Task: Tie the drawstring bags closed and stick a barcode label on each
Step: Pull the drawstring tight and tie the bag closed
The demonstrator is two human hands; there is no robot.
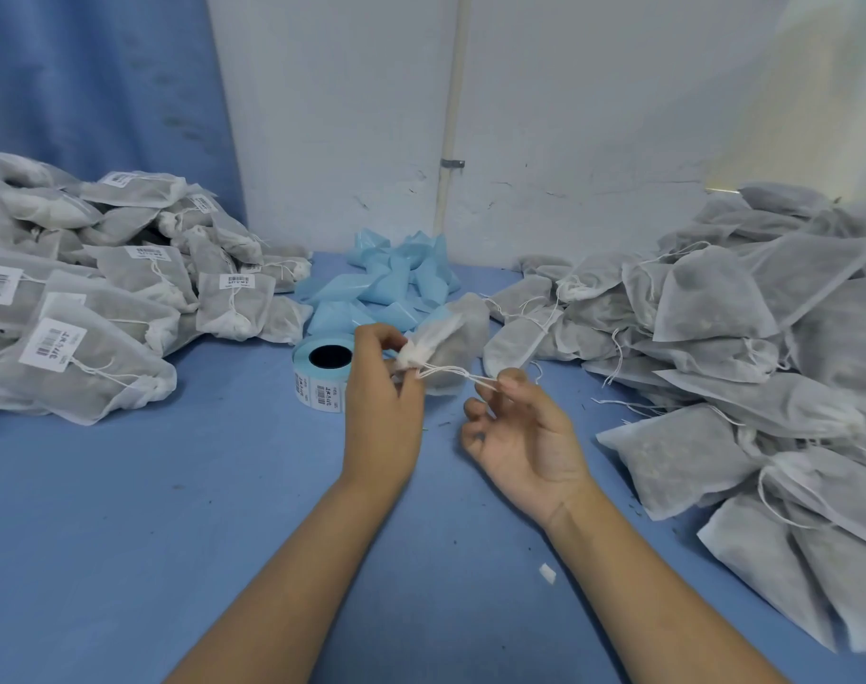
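Bag [463, 333] neck pinched by left hand [381, 387]; right hand [524, 436] pinches taut drawstring [453, 372] ends. Risk: thin drawstring slips free, neck reopens before knot sets.

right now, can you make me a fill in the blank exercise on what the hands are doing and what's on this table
1. The left hand pinches the gathered neck of a drawstring bag, while the fingers of the right hand pinch its white ____.
2. The pile of bags that carry barcode labels lies on the person's ____ side.
3. The label roll stands on a table coloured ____.

Missing words: drawstring; left; blue.
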